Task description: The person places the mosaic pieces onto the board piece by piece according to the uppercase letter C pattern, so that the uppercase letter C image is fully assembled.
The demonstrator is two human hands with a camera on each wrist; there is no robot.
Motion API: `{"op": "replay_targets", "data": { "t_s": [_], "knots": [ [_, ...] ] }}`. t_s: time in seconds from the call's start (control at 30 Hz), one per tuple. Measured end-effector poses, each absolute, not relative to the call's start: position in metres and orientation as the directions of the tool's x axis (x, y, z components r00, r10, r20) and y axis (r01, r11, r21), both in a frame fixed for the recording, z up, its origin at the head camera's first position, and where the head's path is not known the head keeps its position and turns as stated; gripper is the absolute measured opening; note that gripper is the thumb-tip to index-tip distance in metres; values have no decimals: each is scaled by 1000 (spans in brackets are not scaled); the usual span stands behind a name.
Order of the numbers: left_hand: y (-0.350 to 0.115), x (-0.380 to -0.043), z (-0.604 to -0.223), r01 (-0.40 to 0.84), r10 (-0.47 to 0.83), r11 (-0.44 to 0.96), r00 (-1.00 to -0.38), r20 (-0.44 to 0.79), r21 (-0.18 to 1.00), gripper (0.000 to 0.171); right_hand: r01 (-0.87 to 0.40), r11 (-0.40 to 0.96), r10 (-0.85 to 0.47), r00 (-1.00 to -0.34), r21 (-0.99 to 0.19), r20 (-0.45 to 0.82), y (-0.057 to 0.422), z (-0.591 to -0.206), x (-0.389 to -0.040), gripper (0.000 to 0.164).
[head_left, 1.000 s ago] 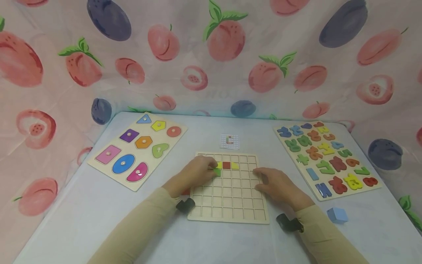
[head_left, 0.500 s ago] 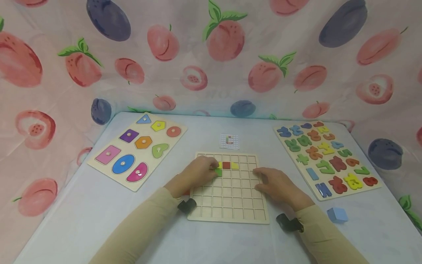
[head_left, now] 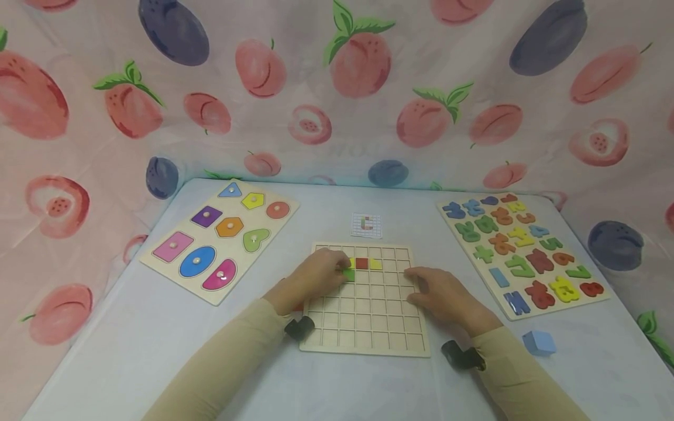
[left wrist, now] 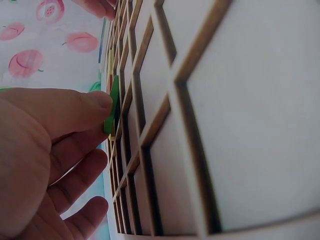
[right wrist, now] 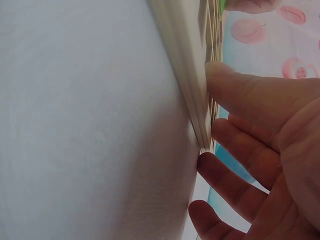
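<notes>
A square wooden grid board [head_left: 363,338] lies at the middle of the table. My left hand [head_left: 318,276] is over its upper left part, pinching a green square tile [left wrist: 114,107] between thumb and index finger. The tile is slightly tilted, right at the grid's ridges. Just beyond it, a red tile [head_left: 361,264] sits in a row between two yellow tiles, the right one [head_left: 375,264] fully visible and the left one partly behind my fingers. My right hand [head_left: 446,294] rests by the board's right edge, thumb on the rim, fingers relaxed.
A small pattern card [head_left: 367,225] lies behind the board. At left is a knobbed shape puzzle [head_left: 217,295]; at right, a number puzzle [head_left: 513,313]. A light blue block [head_left: 539,343] stands near my right sleeve. Something red [head_left: 299,307] shows partly beneath my left wrist.
My left hand has shifted very slightly to the right with the green tile. The right hand stays in place at the board's edge.
</notes>
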State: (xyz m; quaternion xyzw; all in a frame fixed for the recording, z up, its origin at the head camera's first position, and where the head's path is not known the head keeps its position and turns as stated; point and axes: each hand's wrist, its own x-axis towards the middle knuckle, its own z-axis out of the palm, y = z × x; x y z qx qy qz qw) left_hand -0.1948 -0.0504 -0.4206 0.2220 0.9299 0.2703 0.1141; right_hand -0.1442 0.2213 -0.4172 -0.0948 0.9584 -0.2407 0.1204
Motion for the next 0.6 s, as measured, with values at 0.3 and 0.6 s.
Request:
{"op": "replay_targets", "data": {
  "t_s": [0.3, 0.6],
  "knots": [
    [-49, -194, -419, 360, 479, 758, -873, -91, 544, 28, -127, 869, -242, -952, -478, -188, 222, -417, -146, 56],
    [-50, -194, -417, 399, 501, 747, -863, -56, 532, 30, -138, 867, -250, -952, -479, -178, 222, -416, -145, 55]
  ]
}}
